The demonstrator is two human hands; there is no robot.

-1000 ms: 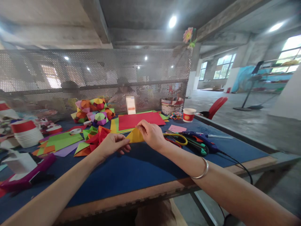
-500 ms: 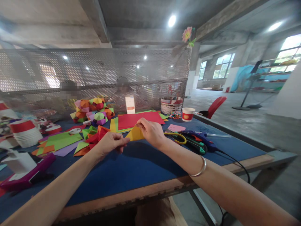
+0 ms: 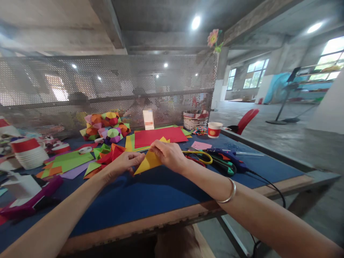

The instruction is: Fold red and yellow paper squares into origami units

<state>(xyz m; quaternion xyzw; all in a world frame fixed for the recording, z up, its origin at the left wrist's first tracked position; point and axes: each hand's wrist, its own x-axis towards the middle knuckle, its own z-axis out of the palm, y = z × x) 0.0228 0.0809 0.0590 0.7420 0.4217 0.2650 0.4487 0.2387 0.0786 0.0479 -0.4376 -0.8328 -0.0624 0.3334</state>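
Observation:
A folded piece of yellow paper [image 3: 149, 163] is held above the blue table between my two hands. My right hand [image 3: 172, 154] pinches its upper right part, with a yellow point showing beyond the knuckles. At its left edge, my left hand [image 3: 126, 163] has the thumb against the paper, with the other fingers curled partly behind it. One pointed corner hangs toward the lower left. Just left of my left hand lie folded red and green paper pieces [image 3: 114, 154]. A stack of coloured sheets, red on top [image 3: 161, 135], lies behind the hands.
Scissors with a yellow handle [image 3: 205, 156] and a blue glue gun [image 3: 228, 157] lie right of my hands. A paper cup [image 3: 214, 130] and woven basket [image 3: 195, 120] stand at the back. Paper balls [image 3: 113, 134], stacked cups [image 3: 29, 152] and a purple power strip [image 3: 32, 200] are leftward.
The yellow paper has turned, so a pointed corner now shows at its lower left and another beyond my right hand. My right hand has shifted slightly left; my left thumb and fingers have repositioned.

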